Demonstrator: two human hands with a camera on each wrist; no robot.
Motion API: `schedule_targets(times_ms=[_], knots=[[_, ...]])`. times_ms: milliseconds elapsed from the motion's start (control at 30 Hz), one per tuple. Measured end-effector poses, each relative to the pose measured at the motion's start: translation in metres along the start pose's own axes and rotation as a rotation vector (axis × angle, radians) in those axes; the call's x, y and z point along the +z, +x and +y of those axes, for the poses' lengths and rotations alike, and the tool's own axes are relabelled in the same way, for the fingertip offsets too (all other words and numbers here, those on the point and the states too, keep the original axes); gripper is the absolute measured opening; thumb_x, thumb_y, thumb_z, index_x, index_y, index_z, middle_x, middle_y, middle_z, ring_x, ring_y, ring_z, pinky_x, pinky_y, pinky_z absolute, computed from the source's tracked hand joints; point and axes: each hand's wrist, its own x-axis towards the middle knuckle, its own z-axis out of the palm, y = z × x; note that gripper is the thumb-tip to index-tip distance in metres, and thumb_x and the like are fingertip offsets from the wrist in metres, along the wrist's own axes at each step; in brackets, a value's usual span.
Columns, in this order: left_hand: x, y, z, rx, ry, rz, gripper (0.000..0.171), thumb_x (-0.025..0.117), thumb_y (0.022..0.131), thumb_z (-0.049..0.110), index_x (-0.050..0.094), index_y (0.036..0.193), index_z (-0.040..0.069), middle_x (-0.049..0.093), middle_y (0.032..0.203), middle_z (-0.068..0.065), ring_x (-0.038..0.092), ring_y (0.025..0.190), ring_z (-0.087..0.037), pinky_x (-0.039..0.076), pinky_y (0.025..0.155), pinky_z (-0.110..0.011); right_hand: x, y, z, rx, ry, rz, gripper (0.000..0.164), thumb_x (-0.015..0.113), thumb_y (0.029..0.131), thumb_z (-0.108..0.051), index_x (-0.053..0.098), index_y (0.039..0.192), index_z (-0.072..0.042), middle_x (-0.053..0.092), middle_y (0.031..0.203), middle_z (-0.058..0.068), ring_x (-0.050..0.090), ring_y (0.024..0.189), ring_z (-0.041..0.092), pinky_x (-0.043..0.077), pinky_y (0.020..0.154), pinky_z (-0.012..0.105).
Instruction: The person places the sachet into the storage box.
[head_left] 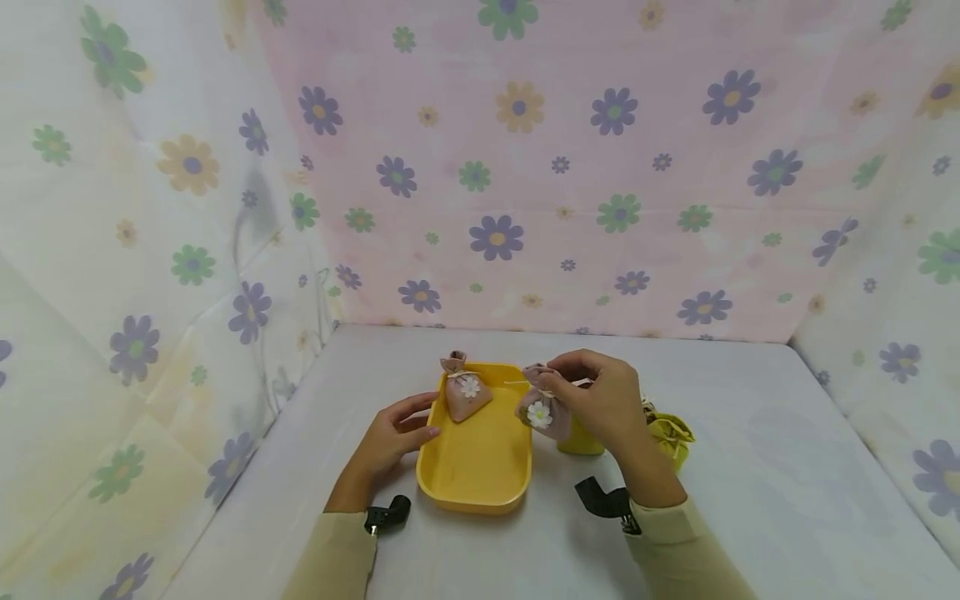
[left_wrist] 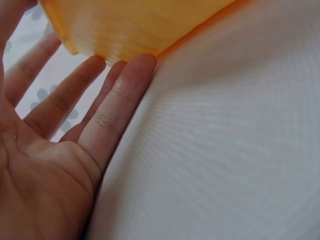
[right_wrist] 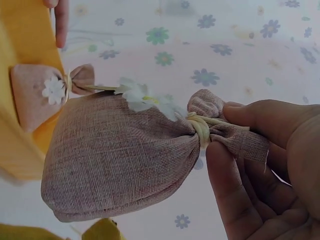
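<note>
Flower-printed cloth hangs at the far, left and right sides. Before me is a white table. On it, near the middle, sits a yellow tray. My left hand touches the tray's left side, fingers spread and nearly straight. My right hand is on the right, thumb and fingers pinching the tied neck of a mauve pouch, which is at the tray's right edge. Further right, partly hidden by that hand, are yellow-green bags. A matching pouch lies in the tray's far left corner. Each mauve one bears a white flower.
</note>
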Motion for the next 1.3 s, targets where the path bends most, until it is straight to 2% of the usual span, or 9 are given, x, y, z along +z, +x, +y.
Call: schedule_targets(times_ms=[167, 367, 533, 700, 967, 1167, 1300], knots=[[-0.001, -0.002, 0.002, 0.006, -0.008, -0.011, 0.057, 0.083, 0.089, 0.028, 0.061, 0.142, 0.033, 0.053, 0.154, 0.001, 0.058, 0.136, -0.031, 0.058, 0.101, -0.040, 0.009, 0.007, -0.001, -0.014, 0.043, 0.015, 0.019, 0.082, 0.088, -0.040, 0.078, 0.100, -0.026, 0.076, 0.095, -0.009, 0.070, 0.086, 0.011, 0.062, 0.076, 0.033], [-0.001, 0.000, -0.002, 0.005, -0.031, -0.024, 0.057, 0.083, 0.089, 0.026, 0.061, 0.142, 0.031, 0.053, 0.154, 0.001, 0.058, 0.136, -0.031, 0.058, 0.101, -0.038, 0.021, 0.011, -0.003, -0.027, 0.119, 0.051, 0.015, 0.083, 0.088, -0.035, 0.078, 0.097, -0.023, 0.076, 0.090, -0.006, 0.071, 0.080, 0.013, 0.062, 0.069, 0.028], [-0.001, 0.000, -0.003, 0.006, -0.031, -0.024, 0.057, 0.083, 0.089, 0.026, 0.062, 0.141, 0.032, 0.054, 0.153, 0.001, 0.058, 0.136, -0.031, 0.058, 0.100, -0.037, 0.034, 0.011, -0.002, -0.001, 0.175, 0.053, 0.015, 0.083, 0.089, -0.033, 0.078, 0.096, -0.021, 0.076, 0.093, -0.005, 0.072, 0.084, 0.015, 0.063, 0.073, 0.027], [-0.001, 0.000, -0.001, 0.008, -0.032, -0.027, 0.057, 0.083, 0.089, 0.024, 0.061, 0.141, 0.032, 0.054, 0.154, 0.001, 0.058, 0.136, -0.031, 0.058, 0.100, -0.038, 0.044, 0.013, 0.002, 0.010, 0.180, 0.062, 0.015, 0.082, 0.090, -0.034, 0.078, 0.097, -0.022, 0.076, 0.095, -0.006, 0.071, 0.087, 0.013, 0.062, 0.076, 0.027], [-0.001, -0.001, 0.001, 0.023, -0.037, -0.033, 0.056, 0.082, 0.090, 0.023, 0.062, 0.141, 0.032, 0.054, 0.154, 0.001, 0.059, 0.135, -0.031, 0.058, 0.100, -0.038, 0.060, 0.014, 0.010, 0.000, 0.243, 0.067, 0.012, 0.082, 0.091, -0.031, 0.078, 0.098, -0.022, 0.077, 0.094, -0.005, 0.072, 0.087, 0.013, 0.063, 0.070, 0.029], [-0.001, -0.001, 0.001, 0.017, -0.030, -0.026, 0.056, 0.082, 0.090, 0.024, 0.062, 0.141, 0.032, 0.054, 0.154, 0.001, 0.059, 0.135, -0.030, 0.058, 0.100, -0.038, 0.071, 0.013, 0.013, 0.015, 0.200, 0.100, 0.012, 0.081, 0.091, -0.031, 0.078, 0.099, -0.022, 0.076, 0.095, -0.007, 0.072, 0.089, 0.010, 0.064, 0.080, 0.032], [0.000, -0.001, 0.000, 0.011, -0.022, -0.018, 0.057, 0.082, 0.089, 0.026, 0.062, 0.141, 0.032, 0.054, 0.153, 0.002, 0.059, 0.135, -0.029, 0.058, 0.100, -0.038, 0.075, 0.014, 0.015, 0.037, 0.182, 0.120, 0.012, 0.081, 0.091, -0.029, 0.078, 0.099, -0.020, 0.076, 0.095, -0.006, 0.072, 0.089, 0.012, 0.065, 0.080, 0.034]])
